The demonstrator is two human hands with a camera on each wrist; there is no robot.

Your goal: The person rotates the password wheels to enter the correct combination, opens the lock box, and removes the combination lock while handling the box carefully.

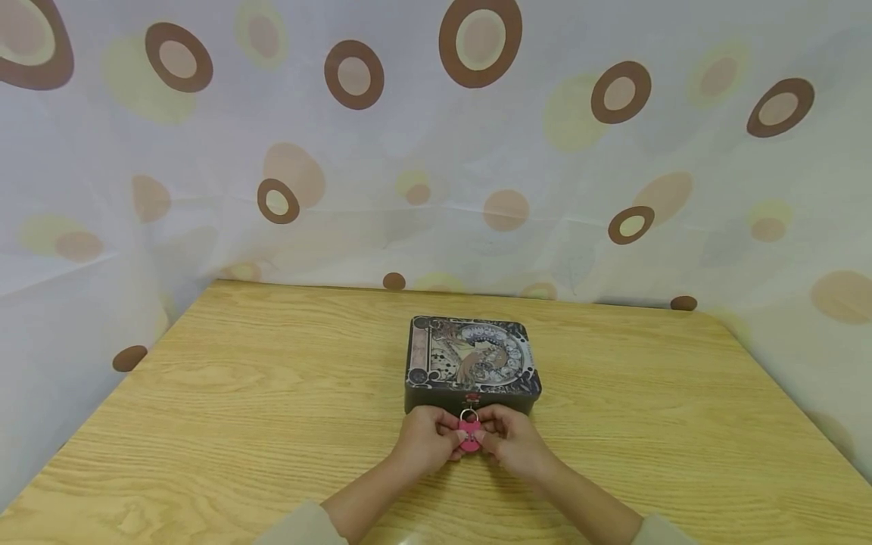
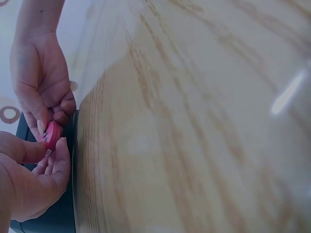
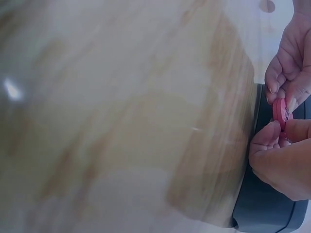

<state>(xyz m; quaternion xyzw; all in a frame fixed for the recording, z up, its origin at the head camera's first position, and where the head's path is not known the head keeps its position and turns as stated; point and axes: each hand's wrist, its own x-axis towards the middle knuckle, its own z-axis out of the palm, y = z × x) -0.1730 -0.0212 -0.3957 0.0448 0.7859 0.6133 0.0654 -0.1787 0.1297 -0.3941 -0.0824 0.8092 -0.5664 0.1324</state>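
Observation:
A pink padlock (image 1: 470, 437) with a metal shackle is held between both hands, just in front of a dark tin box (image 1: 473, 357) with an illustrated lid. From the left, my left hand (image 1: 427, 441) pinches the padlock's body between thumb and fingers. My right hand (image 1: 515, 441) grips its other side the same way, thumb on the face with the small dials. The shackle stands up toward the red-marked clasp (image 1: 472, 397) on the box's front. Both wrist views show the pink padlock (image 2: 52, 135) between the fingertips, beside the box's dark side (image 3: 267, 204).
The box stands on a light wood-grain table (image 1: 272, 409), lid down. A white cloth (image 1: 422, 151) with brown and beige circles hangs behind the table and along its sides.

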